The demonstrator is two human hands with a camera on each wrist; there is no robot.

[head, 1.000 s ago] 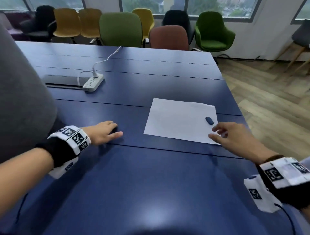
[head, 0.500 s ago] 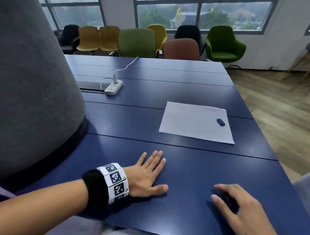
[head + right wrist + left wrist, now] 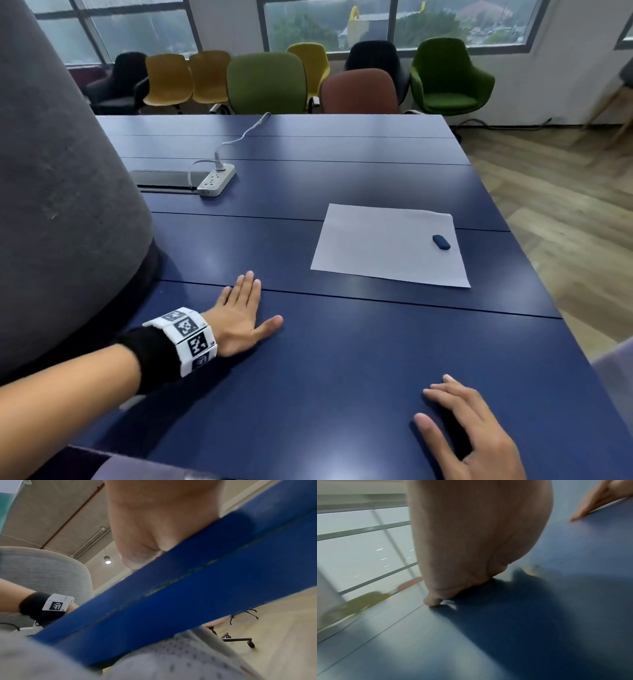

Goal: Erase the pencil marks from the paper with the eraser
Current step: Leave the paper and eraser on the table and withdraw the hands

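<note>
The blue tabletop (image 3: 342, 359) is carrying the paper (image 3: 376, 240) at far right, both hands are resting flat near us, left hand (image 3: 239, 317) and right hand (image 3: 469, 431) fingers spread, and the eraser (image 3: 441, 242) is waiting on the sheet's right edge, best pinched by its long sides.

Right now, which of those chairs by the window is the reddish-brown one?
The reddish-brown chair stands nearest the table's far edge, between the olive-green chair and the bright green armchair.

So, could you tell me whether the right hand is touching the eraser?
Apart. The head view shows the right hand flat on the table near its front edge, with bare tabletop between it and the eraser on the paper.
</note>
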